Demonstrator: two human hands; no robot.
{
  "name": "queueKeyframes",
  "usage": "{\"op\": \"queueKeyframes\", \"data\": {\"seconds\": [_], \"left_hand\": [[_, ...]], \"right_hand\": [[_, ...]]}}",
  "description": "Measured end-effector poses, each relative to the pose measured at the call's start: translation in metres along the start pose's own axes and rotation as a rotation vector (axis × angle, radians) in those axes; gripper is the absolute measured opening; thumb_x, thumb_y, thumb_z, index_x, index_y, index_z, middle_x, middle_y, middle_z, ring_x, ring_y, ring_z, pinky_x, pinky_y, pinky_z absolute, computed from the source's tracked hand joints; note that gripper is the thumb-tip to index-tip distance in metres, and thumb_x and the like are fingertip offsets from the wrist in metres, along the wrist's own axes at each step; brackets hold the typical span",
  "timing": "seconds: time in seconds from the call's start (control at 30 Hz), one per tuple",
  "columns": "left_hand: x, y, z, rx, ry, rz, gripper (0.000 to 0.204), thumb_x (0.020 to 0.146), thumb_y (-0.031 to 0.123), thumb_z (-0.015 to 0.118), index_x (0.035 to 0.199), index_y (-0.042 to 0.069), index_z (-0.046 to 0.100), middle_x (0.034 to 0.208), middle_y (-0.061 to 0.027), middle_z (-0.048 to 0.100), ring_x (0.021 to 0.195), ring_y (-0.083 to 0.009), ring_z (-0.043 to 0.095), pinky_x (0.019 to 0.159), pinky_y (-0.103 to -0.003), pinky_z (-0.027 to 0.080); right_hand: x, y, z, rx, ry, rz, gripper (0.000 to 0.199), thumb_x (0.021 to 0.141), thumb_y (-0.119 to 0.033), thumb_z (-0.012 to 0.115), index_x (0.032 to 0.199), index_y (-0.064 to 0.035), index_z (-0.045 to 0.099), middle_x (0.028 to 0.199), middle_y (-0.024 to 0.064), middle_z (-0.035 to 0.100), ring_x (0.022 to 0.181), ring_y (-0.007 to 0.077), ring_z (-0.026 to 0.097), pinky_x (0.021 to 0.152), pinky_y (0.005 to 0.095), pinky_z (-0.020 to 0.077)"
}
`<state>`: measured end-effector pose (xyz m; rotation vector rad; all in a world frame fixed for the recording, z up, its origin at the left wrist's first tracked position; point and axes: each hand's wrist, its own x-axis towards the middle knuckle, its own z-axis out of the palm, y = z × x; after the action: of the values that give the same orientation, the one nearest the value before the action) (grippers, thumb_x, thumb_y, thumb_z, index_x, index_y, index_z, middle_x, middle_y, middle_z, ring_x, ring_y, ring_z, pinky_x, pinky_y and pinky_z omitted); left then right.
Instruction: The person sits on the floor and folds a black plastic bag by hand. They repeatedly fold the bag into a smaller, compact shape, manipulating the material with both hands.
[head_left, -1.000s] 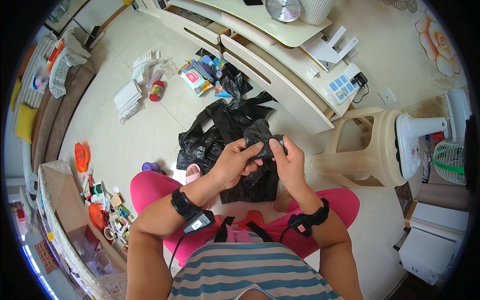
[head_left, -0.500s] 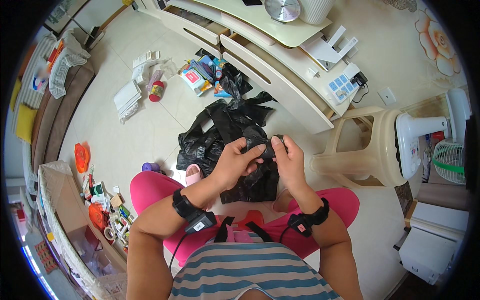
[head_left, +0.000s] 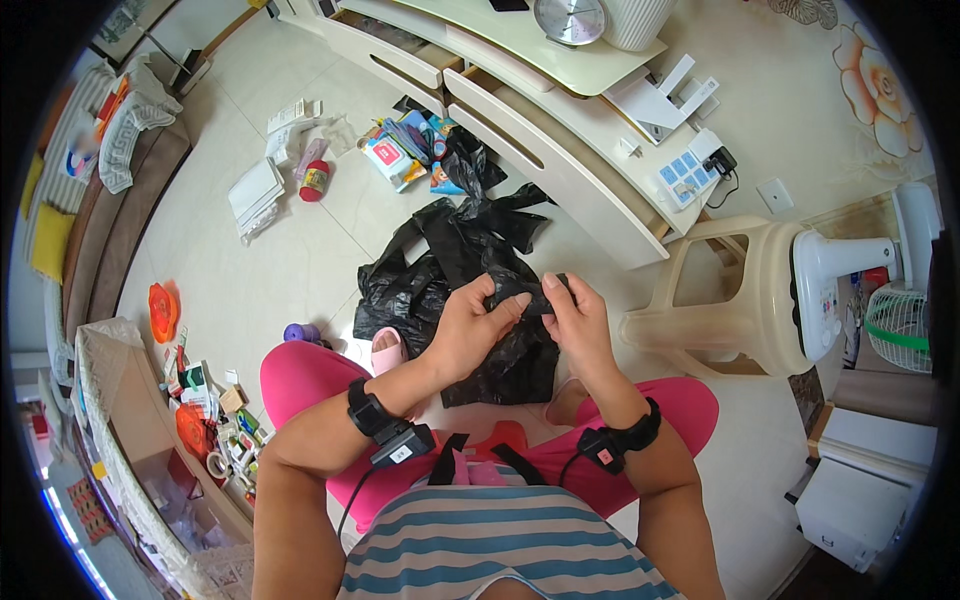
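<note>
Between my knees, my left hand (head_left: 468, 328) and my right hand (head_left: 580, 322) pinch a black plastic bag (head_left: 518, 287), bunched into a narrow strip between them. Both thumbs lie on top of the strip, and my fingers curl beneath it. Under and in front of my hands, more crumpled black plastic bags (head_left: 405, 285) spread over the floor. Where the held bag ends and the pile begins, I cannot make out.
Ahead stands a cabinet with pulled-out drawers (head_left: 560, 165). Wet wipes (head_left: 388, 155), a red-labelled jar (head_left: 314, 181) and white boxes (head_left: 255, 198) lie on the floor. To the right is a beige plastic stool (head_left: 700, 330); to the left, an opened-out box (head_left: 130, 390) beside small items.
My fingers have shifted slightly on the bag, and my right hand's grip has turned a little. The bag stays between both hands; the surroundings look the same.
</note>
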<state>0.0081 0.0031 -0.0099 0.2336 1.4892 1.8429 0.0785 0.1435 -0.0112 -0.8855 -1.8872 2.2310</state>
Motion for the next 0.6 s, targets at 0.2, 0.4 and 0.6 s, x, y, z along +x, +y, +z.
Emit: {"op": "queueKeyframes", "data": {"seconds": [0.2, 0.4, 0.6], "left_hand": [[0.001, 0.004, -0.003, -0.113, -0.047, -0.145, 0.010, 0.090, 0.015, 0.064, 0.095, 0.007, 0.058, 0.075, -0.0002, 0.058, 0.053, -0.0045, 0.045, 0.043, -0.018, 0.029], [0.005, 0.012, -0.007, -0.318, -0.047, -0.435, 0.010, 0.090, 0.016, 0.064, 0.093, 0.007, 0.059, 0.073, -0.0035, 0.059, 0.050, -0.0055, 0.047, 0.041, -0.017, 0.027], [0.002, 0.005, -0.004, -0.216, 0.013, -0.231, 0.011, 0.090, 0.016, 0.064, 0.096, 0.007, 0.061, 0.073, -0.0022, 0.059, 0.051, -0.0048, 0.047, 0.042, -0.017, 0.030]], "right_hand": [[0.004, 0.012, -0.001, -0.112, 0.044, -0.216, 0.034, 0.095, -0.027, 0.057, 0.074, -0.0030, 0.045, 0.063, -0.0022, 0.043, 0.059, 0.0043, 0.038, 0.050, 0.0231, 0.0370], [0.007, 0.020, -0.003, -0.291, 0.093, -0.392, 0.038, 0.094, -0.024, 0.058, 0.071, -0.0023, 0.038, 0.059, 0.0001, 0.035, 0.061, 0.0067, 0.030, 0.048, 0.0275, 0.0304], [-0.002, 0.002, 0.004, -0.027, 0.016, -0.134, 0.029, 0.092, -0.026, 0.062, 0.077, -0.0031, 0.052, 0.064, -0.0038, 0.049, 0.060, 0.0035, 0.044, 0.051, 0.0225, 0.0392]]}}
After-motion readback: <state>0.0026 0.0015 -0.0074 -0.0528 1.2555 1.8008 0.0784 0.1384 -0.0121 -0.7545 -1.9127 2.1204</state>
